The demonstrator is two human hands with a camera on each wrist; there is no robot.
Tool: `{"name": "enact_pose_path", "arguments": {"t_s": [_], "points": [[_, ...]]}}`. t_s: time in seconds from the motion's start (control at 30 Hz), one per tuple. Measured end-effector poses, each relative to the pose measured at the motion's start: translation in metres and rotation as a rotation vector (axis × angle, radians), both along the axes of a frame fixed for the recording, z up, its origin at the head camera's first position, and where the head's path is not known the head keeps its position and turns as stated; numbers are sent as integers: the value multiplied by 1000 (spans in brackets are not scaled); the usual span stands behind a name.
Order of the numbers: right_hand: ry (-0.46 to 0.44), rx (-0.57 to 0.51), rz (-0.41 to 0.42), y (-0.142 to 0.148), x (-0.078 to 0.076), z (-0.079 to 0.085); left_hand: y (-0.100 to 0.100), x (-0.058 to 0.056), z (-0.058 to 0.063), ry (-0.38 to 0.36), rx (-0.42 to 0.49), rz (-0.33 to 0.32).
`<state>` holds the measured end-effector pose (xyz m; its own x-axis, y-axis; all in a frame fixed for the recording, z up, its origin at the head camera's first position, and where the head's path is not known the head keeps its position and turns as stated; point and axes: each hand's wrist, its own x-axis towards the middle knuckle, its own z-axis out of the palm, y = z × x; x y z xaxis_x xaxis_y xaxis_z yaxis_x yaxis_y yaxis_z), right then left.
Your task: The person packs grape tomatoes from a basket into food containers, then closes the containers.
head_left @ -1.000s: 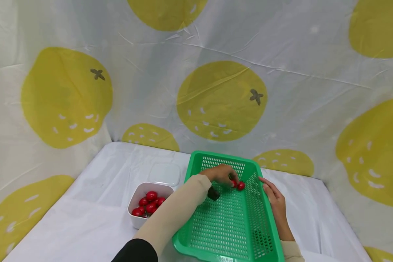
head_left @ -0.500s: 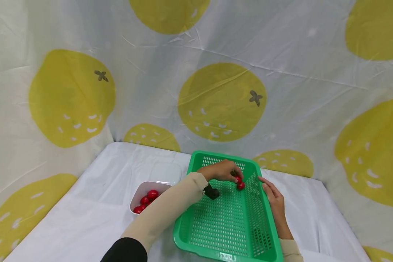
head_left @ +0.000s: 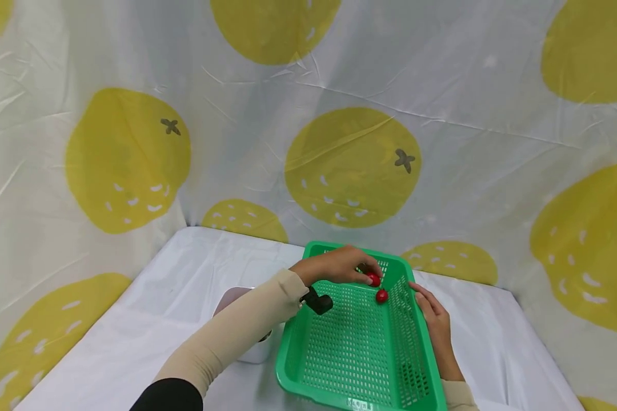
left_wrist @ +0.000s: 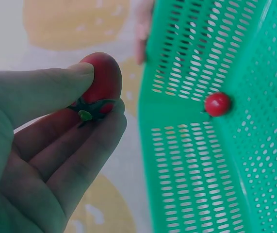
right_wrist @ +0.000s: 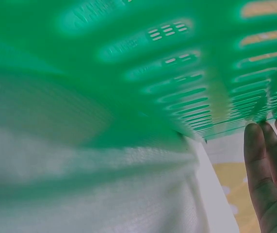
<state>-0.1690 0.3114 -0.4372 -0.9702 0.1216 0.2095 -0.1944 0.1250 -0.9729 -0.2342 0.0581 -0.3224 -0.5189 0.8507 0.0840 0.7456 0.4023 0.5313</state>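
Note:
My left hand (head_left: 339, 265) reaches over the far end of a green plastic basket (head_left: 357, 404) and pinches a cherry tomato (left_wrist: 104, 77) between thumb and fingers. The left wrist view shows its green stem cap turned toward the palm. Another cherry tomato (head_left: 382, 295) lies on the basket floor by the right wall, just below the held one in the head view. Against the basket's right side rests my right hand (head_left: 434, 319); in the right wrist view its fingers (right_wrist: 262, 160) are straight and meet the slotted outer wall.
Left of the basket stands a white box (head_left: 254, 355), mostly covered by my left sleeve (head_left: 236, 331). A dark wrist camera (head_left: 319, 301) hangs over the basket. White cloth (head_left: 149, 331) covers the table, with a lemon-printed curtain (head_left: 236, 142) behind.
Two tomatoes lay close together; my left hand now holds one up and apart from the other. My left forearm has shifted left, hiding more of the white box. My right hand stays at the basket.

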Motion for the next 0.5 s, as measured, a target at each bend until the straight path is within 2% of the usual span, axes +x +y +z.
{"name": "enact_pose_path", "arguments": {"t_s": [0.2,0.33,0.5], "points": [[-2,-45,21,3,1,1,-12,18,19,49,42,-40],[6,-20,26,3,2,0,-28,25,26,94,66,-40],[14,-17,29,4,2,1,-52,34,34,135,80,-7]]}}
